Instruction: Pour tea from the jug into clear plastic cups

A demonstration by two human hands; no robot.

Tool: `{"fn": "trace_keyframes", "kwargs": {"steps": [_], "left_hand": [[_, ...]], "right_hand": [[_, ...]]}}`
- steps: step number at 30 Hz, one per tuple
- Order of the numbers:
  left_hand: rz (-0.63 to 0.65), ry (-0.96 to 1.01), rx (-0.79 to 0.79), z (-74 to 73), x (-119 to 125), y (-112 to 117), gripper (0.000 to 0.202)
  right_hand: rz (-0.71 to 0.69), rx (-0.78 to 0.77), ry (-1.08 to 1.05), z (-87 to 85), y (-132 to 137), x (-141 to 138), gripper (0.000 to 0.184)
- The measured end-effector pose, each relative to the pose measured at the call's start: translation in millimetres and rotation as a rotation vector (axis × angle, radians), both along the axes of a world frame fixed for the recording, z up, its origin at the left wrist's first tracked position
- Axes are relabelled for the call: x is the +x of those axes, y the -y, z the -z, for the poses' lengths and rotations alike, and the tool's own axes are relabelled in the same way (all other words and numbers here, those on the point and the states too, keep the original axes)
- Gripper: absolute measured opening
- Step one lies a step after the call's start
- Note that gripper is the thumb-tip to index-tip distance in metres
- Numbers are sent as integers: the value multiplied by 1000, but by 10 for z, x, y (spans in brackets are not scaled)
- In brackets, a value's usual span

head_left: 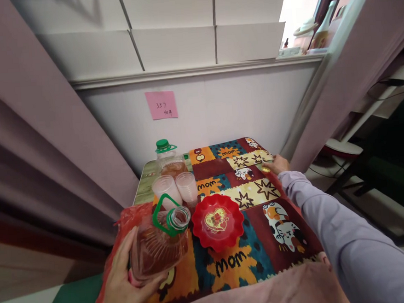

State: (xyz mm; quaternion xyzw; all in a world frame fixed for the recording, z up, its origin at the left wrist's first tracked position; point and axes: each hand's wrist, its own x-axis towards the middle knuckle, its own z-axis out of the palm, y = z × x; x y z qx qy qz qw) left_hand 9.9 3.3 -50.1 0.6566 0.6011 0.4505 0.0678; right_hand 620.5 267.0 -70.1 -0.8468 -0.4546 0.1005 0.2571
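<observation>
My left hand [123, 279] grips an uncapped clear plastic jug [158, 244] of brownish liquid with a green handle, tilted toward two clear plastic cups [177, 189] standing side by side. My right hand [277, 164], in a lilac sleeve, reaches to the far right edge of the patterned cloth [244, 259]; its fingers rest by a small yellow object [266, 169] that may be a cap, and I cannot tell whether they hold it. A red scalloped plate [218, 220] with a heart picture lies between the hands. A second jug [169, 160] with a green cap stands behind the cups.
The small table stands against a white wall carrying a pink sticky note [161, 105]. Lilac curtains [31, 135] hang on both sides. A red plastic bag [130, 216] lies at the table's left. Bottles stand on the window sill [311, 37] at upper right. A chair and furniture are on the right.
</observation>
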Motion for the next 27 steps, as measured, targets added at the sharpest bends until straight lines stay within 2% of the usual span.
{"fn": "trace_keyframes", "kwargs": {"steps": [4,7,9,12,17,19,21,24,27], "left_hand": [[52,-18,-21,28,-35,13,115],[80,-59,-12,14,-16,34,115],[86,-97,16,-15,19,47,116],[97,-140,53,-65,77,55,114],[120,-179,76,-115,120,57,118],[132,-184,70,-118,119,58,117],[142,-185,67,-108,112,58,116],[151,-168,64,-74,92,58,119],[151,-136,55,-39,73,65,122]], "right_hand": [[-5,8,7,24,69,-8,71],[-7,55,30,-38,128,-74,86],[-43,138,46,-130,166,-207,88],[-244,402,-5,-349,297,-622,64],[-775,716,-162,-788,759,-1701,31],[-951,736,-147,-906,897,-2087,19],[-1060,703,-109,-968,949,-2376,11],[-1086,597,-39,-998,916,-2643,3],[-1085,532,10,-1043,876,-2818,10]]}}
